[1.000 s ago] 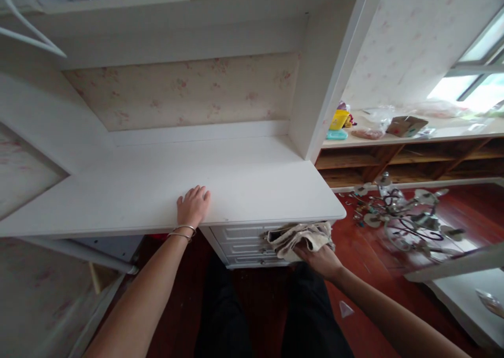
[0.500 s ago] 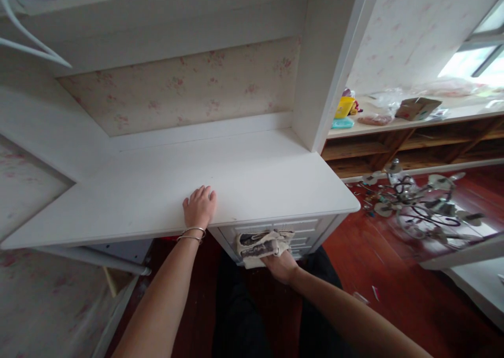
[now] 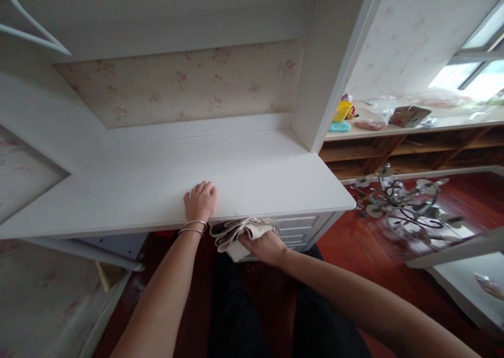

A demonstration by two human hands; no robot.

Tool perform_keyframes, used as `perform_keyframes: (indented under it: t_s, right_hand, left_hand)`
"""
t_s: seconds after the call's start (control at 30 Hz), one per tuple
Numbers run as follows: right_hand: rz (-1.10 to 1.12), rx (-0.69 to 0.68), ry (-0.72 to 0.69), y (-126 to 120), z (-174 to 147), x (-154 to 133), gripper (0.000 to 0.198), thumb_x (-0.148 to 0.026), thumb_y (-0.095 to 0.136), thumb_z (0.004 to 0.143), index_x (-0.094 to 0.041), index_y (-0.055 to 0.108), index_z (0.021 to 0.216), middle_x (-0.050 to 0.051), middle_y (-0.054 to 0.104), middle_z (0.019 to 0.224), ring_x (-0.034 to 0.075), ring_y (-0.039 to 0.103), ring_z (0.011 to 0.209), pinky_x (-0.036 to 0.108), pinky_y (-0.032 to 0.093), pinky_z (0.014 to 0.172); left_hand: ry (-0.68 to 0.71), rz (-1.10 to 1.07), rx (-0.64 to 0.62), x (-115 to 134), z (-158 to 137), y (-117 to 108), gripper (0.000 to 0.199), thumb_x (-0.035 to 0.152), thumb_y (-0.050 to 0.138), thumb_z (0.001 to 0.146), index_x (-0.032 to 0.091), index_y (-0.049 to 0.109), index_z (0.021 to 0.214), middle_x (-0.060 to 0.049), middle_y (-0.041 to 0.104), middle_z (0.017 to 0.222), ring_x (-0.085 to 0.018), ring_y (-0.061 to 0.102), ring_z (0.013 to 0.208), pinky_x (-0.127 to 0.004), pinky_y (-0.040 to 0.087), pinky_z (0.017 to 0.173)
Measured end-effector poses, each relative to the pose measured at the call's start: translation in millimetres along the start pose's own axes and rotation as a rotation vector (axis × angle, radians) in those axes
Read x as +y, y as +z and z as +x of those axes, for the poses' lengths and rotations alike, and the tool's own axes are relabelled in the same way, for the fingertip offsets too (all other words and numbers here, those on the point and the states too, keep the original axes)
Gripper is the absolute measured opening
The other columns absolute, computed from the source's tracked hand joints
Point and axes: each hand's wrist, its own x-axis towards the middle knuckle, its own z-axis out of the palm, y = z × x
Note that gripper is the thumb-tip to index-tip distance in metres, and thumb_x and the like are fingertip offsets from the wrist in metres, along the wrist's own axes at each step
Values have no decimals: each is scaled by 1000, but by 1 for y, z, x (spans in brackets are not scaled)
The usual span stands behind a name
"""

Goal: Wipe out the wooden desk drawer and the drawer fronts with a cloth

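White desktop [image 3: 165, 190] is bearing the left hand [image 3: 200, 202], which is lying flat and open, palm down, at the front edge, two bangles [image 3: 191, 227] circling its wrist. Just below that edge, the right hand [image 3: 264, 245] is closing around a crumpled rag [image 3: 238, 232], gripping it from the near side and pressing it up against the drawer front [image 3: 296, 227] under the desktop lip. The rag is bunching out to the left of the right hand, its long axis running roughly along the desk's front edge, and its left end is sitting just beside the left wrist, though slightly lower. So the right hand is the one holding the rag, while the left is touching only the desktop, above it and to its left. Further right, a chandelier [image 3: 409, 211] is lying on the red floor [image 3: 354, 253], well apart from both hands, below a cluttered sill [image 3: 452, 124].
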Motion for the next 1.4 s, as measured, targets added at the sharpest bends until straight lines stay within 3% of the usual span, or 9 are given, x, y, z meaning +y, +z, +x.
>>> perform_keyframes:
  t_s: [0.17, 0.27, 0.37, 0.6, 0.73, 0.87, 1.07, 1.23, 1.4]
  right_hand:
    - [-22, -66, 0, -27, -46, 22, 42, -10, 42, 92, -12, 48, 134, 19, 58, 127, 30, 55, 116, 46, 48, 92]
    - [-43, -128, 94, -32, -68, 30, 44, -8, 43, 90, -14, 50, 133, 19, 62, 119, 30, 60, 106, 45, 50, 86]
    - [-101, -169, 143, -31, -92, 42, 49, -7, 42, 89, -15, 47, 137, 20, 59, 126, 31, 58, 110, 43, 49, 84]
    - [-131, -302, 335, -7, -170, 81, 40, -1, 44, 83, -18, 68, 109, 16, 71, 101, 29, 65, 97, 42, 48, 86]
    - [-118, -294, 392, 18, -188, 83, 47, 1, 47, 78, -21, 70, 112, 15, 70, 109, 29, 65, 103, 43, 47, 90]
    - [-70, -353, 383, 45, -173, 67, 47, 3, 46, 78, -19, 71, 111, 15, 69, 112, 29, 66, 103, 41, 50, 89]
    - [41, -357, 361, 72, -111, 25, 43, -3, 44, 86, -17, 64, 121, 19, 63, 123, 32, 62, 109, 46, 51, 86]
    - [221, -369, 366, 73, -44, -20, 38, -8, 41, 91, -20, 59, 123, 16, 69, 110, 30, 67, 96, 44, 54, 77]
    - [265, -177, 271, 57, 5, -48, 32, -11, 43, 94, -19, 57, 121, 12, 68, 108, 25, 64, 99, 39, 53, 80]
  left_hand:
    - [0, -14, 10, 0, -2, 0, 39, 37, 33, 96, 34, 58, 125, -3, 52, 141, -23, 44, 128, -50, 27, 109]
    - [-6, -18, 6, 1, -2, -1, 38, 36, 34, 96, 34, 59, 124, -2, 53, 141, -23, 45, 127, -50, 27, 109]
    - [2, -19, 6, 1, -2, -2, 38, 36, 33, 96, 33, 60, 122, -3, 53, 140, -23, 45, 127, -51, 28, 108]
    - [13, 7, 16, 1, 0, 0, 38, 35, 34, 96, 31, 60, 122, -4, 53, 140, -23, 45, 126, -49, 28, 107]
    - [-2, 17, 0, 1, 0, 2, 37, 38, 34, 96, 32, 59, 123, -4, 53, 140, -23, 44, 127, -49, 27, 108]
    - [6, 19, 23, 1, 0, 4, 38, 40, 33, 96, 32, 58, 123, -4, 53, 140, -24, 45, 127, -50, 28, 107]
    - [-1, -3, 17, 2, 0, 4, 39, 40, 35, 95, 30, 57, 125, -6, 52, 141, -26, 43, 129, -53, 27, 108]
    - [-6, 8, 1, 3, 1, 2, 39, 42, 35, 95, 32, 56, 126, -5, 51, 142, -24, 42, 130, -52, 25, 109]
    - [-7, -4, -18, 2, 1, -1, 40, 45, 34, 96, 31, 55, 127, -5, 50, 143, -24, 41, 131, -52, 25, 109]
